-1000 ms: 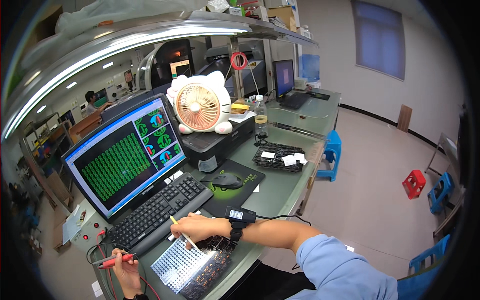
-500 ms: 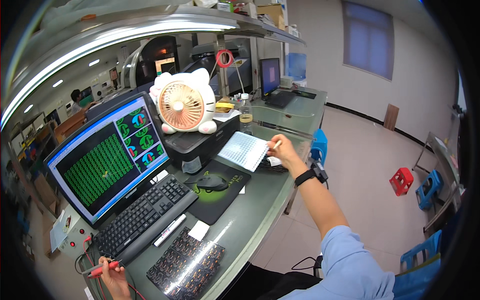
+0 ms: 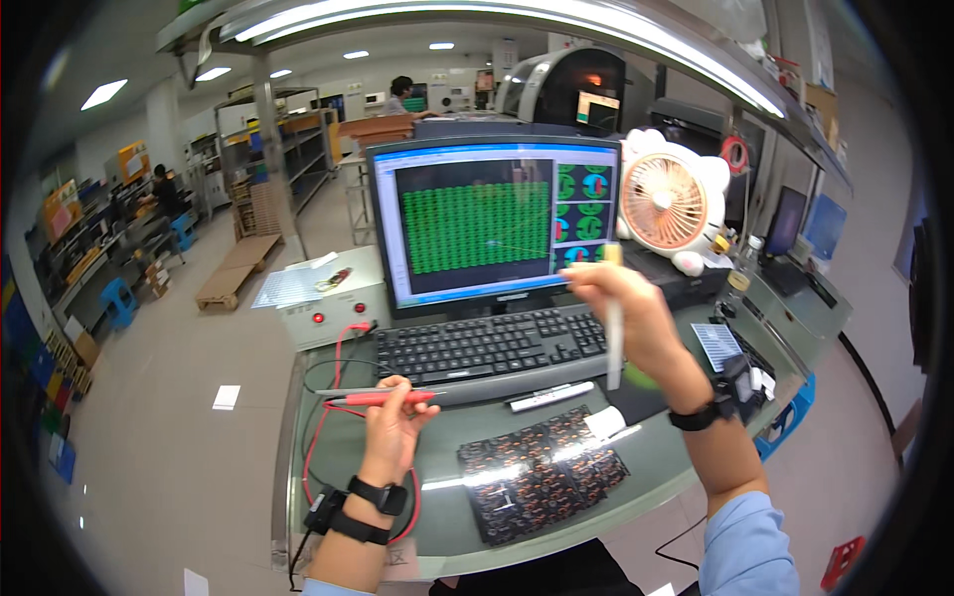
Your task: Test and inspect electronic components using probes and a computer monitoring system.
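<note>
My left hand (image 3: pixel 390 437) is closed around a red test probe (image 3: pixel 368 398), its thin metal tip pointing right, just in front of the keyboard (image 3: pixel 487 348). My right hand (image 3: pixel 641 318) is raised before the monitor's right side and grips a pale, slim stick-like tool (image 3: pixel 614 348), upright and smeared by motion. Below the hands, a dark panel of small circuit boards (image 3: pixel 532 472) with copper-coloured marks lies on the green bench top. A small white paper piece (image 3: pixel 604 423) rests at the panel's upper right corner, and a white marker pen (image 3: pixel 552 397) lies behind it.
The monitor (image 3: pixel 477 223) shows rows of green shapes. A box with red buttons (image 3: pixel 338 316) stands left, with red and black leads running to the bench. A cat-shaped fan (image 3: pixel 666 204) and a white patterned sheet (image 3: pixel 716 347) are at the right. A distant person (image 3: pixel 400 94) sits behind.
The view has swung left. My right hand has come away from the white patterned sheet toward the monitor, still with the pale tool. My left hand keeps the red probe, now beside the keyboard.
</note>
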Available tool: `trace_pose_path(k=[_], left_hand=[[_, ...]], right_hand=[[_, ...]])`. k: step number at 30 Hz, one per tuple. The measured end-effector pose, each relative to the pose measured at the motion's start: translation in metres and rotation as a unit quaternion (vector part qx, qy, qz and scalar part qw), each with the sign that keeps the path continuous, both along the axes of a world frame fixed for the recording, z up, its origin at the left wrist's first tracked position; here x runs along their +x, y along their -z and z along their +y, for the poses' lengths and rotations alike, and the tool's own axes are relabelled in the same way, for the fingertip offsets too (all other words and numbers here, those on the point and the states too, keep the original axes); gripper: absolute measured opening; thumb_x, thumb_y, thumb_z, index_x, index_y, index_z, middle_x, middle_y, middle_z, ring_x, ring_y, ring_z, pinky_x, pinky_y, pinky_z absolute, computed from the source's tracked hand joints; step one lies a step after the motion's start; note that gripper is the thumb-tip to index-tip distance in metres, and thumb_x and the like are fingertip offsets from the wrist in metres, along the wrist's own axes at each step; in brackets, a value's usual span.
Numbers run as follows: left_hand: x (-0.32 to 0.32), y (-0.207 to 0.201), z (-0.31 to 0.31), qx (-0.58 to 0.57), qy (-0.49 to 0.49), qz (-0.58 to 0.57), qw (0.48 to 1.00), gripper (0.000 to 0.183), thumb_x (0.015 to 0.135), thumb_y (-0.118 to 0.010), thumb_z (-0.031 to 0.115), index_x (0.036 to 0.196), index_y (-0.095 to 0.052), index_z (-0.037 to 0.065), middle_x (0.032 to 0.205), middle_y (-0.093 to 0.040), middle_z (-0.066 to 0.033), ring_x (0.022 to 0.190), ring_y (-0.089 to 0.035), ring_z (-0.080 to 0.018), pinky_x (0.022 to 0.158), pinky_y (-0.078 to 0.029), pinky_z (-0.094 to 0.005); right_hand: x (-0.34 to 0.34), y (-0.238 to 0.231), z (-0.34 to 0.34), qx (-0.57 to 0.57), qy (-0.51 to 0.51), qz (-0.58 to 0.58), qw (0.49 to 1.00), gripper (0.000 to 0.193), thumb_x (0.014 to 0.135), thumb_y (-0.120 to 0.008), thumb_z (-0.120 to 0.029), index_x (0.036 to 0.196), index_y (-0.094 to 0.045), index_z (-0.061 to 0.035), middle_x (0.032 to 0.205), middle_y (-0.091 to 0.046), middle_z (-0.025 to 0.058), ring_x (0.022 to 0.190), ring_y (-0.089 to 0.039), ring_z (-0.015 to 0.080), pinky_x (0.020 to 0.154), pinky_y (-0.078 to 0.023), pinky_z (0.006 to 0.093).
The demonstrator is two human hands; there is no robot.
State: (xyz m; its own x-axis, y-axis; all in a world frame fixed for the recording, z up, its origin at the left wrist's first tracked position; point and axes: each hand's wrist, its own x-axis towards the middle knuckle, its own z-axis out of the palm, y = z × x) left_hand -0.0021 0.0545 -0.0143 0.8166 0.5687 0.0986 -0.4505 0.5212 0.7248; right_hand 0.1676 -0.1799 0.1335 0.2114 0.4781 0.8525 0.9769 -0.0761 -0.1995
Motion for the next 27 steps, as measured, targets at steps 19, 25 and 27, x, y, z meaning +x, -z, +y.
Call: trace_pose_path(k=[19, 25, 27], left_hand=[[0.005, 0.015, -0.006, -0.059, -0.052, 0.025, 0.997, 0.012, 0.093, -0.058, 0.015, 0.101, -0.056, 0.006, 0.083, -0.061, -0.0019, 0.072, -0.058, -0.0088, 0.066, -0.052, -0.0292], [0.009, 0.016, -0.010, -0.061, -0.061, 0.037, 0.996, 0.011, 0.093, -0.057, 0.015, 0.098, -0.053, 0.007, 0.082, -0.061, -0.0026, 0.071, -0.059, -0.0096, 0.065, -0.053, -0.0297], [0.015, 0.019, -0.011, -0.065, -0.054, 0.056, 0.995, 0.010, 0.093, -0.057, 0.014, 0.098, -0.053, 0.007, 0.081, -0.060, -0.0027, 0.070, -0.060, -0.0102, 0.065, -0.053, -0.0301]], right_hand=[[-0.042, 0.076, 0.394, -0.243, 0.014, -0.266, 0.933, 0.022, 0.076, -0.065, -0.013, 0.097, -0.059, -0.0104, 0.080, -0.064, 0.0067, 0.091, -0.062, 0.0244, 0.091, -0.040, 0.0483], [-0.065, 0.056, 0.396, -0.119, -0.035, -0.181, 0.975, 0.010, 0.079, -0.056, -0.007, 0.088, -0.052, -0.0093, 0.073, -0.063, 0.0111, 0.069, -0.063, 0.0324, 0.062, -0.048, 0.0425], [-0.069, 0.042, 0.389, -0.035, -0.081, -0.068, 0.994, 0.014, 0.078, -0.055, -0.004, 0.091, -0.051, -0.0084, 0.073, -0.062, 0.0146, 0.068, -0.062, 0.0369, 0.059, -0.048, 0.0469]])
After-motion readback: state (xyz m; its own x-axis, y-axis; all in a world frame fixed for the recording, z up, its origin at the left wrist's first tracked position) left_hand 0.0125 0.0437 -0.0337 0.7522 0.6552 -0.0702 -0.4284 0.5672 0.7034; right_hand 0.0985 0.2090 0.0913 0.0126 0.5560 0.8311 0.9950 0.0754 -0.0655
